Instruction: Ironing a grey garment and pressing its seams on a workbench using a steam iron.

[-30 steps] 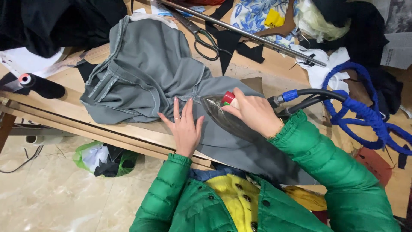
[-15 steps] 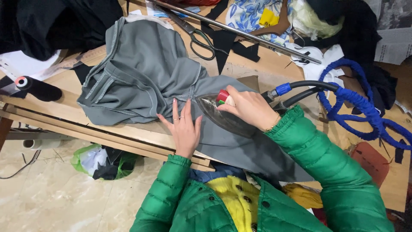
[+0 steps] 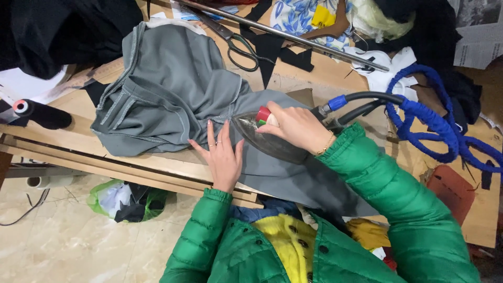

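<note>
1. Right hand [image 3: 293, 126] is wrapped closed around the handle of the steam iron [image 3: 270, 141], a dark, pointed soleplate with a red knob at the nose. It sits flat on the grey garment [image 3: 173, 89], near the worktop's front edge, roughly mid-way along it.
2. Left hand [image 3: 222, 157] isn't gripping anything: palm down, fingers spread, pressing the cloth flat just beside the iron's tip.
3. The garment looks like soft, floppy knit with stitched seams. Most of it is bunched toward the worktop's left rear, and one part drapes over the front edge toward the person's green jacket [image 3: 398, 209]. I'd guess it's light and slides easily on the wood, so pin it flat rather than pinch it.
4. The iron is probably the heavy bit, and hot underneath, so the handle on top is the only sane place to hold it. The black hose [image 3: 367, 97] and blue coiled cord [image 3: 435, 126] trail off toward the right edge and likely tug a little.
5. Other stuff: scissors [image 3: 238, 47] and a long metal rod [image 3: 293, 35] along the back edge, well apart from both hands.
</note>
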